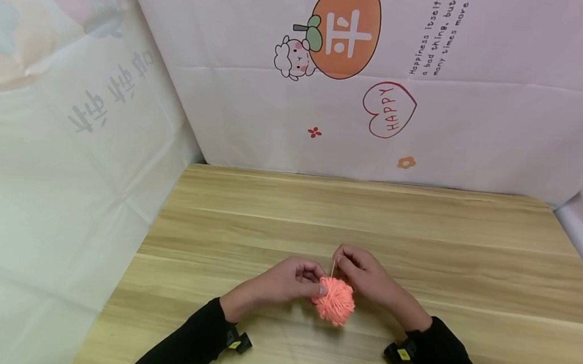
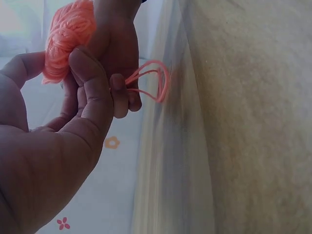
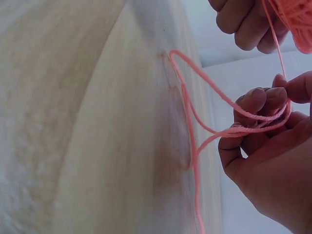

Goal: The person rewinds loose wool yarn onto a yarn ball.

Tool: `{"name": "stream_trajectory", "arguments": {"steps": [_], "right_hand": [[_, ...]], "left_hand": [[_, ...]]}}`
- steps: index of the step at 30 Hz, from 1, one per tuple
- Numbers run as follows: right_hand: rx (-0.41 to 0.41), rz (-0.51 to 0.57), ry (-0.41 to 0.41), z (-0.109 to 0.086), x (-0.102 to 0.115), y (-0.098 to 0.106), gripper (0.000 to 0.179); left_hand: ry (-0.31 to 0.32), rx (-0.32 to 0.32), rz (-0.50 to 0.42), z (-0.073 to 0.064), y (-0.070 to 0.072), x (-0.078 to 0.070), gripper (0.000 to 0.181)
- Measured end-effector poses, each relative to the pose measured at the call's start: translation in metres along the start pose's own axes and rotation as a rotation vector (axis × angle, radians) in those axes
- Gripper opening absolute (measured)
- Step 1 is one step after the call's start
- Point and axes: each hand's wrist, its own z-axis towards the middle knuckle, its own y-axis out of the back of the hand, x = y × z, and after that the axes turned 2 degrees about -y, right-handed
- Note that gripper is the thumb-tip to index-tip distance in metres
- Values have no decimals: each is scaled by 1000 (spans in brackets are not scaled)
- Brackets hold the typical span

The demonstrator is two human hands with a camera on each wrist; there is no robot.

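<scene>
A coral-pink ball of yarn (image 1: pixel 335 302) is held over the table by my left hand (image 1: pixel 289 279), its thumb across the near side of the ball. In the left wrist view the yarn ball (image 2: pixel 70 36) sits between the thumb and fingers. My right hand (image 1: pixel 368 276), just to the right and slightly farther off, pinches a strand of yarn (image 1: pixel 333 270) that runs taut up from the ball. Loose loops of yarn (image 3: pixel 195 112) hang from the right hand's curled fingers in the right wrist view, reaching down close to the tabletop.
A wood-grain table (image 1: pixel 247 218) lies under both hands. Behind it hangs a white printed cloth (image 1: pixel 246 110) with cartoon figures and lettering, and another pale cloth (image 1: pixel 90 189) covers the left side. Each black sleeve bears a small wrist camera (image 1: pixel 400 353).
</scene>
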Motion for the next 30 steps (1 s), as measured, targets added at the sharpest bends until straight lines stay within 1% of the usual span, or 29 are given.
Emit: {"name": "stream_trajectory", "arguments": {"steps": [3, 6, 11, 14, 18, 22, 25, 27, 30], "right_hand": [[-12, -6, -1, 1, -6, 1, 31], [-12, -3, 1, 1, -5, 3, 35], [6, -7, 67, -3, 5, 9, 34], [3, -30, 116, -5, 10, 12, 28], [-11, -39, 139, -9, 17, 11, 22], [-10, -29, 172, -13, 23, 10, 22], [-1, -21, 191, -16, 27, 10, 23], [-3, -15, 194, -17, 30, 11, 24], [-5, -7, 222, -19, 33, 9, 24]], "left_hand": [[1, 0, 7, 0, 0, 2, 20], [9, -5, 25, 1, 0, 5, 20], [24, -32, 75, 1, 1, 9, 19], [39, -59, 106, 0, 2, 10, 17], [67, -105, 171, 0, 3, 11, 15], [108, -169, 237, 2, 4, 15, 15], [136, -209, 249, 3, 5, 18, 16], [146, -224, 242, 3, 6, 18, 18], [158, -247, 232, 4, 7, 18, 20]]}}
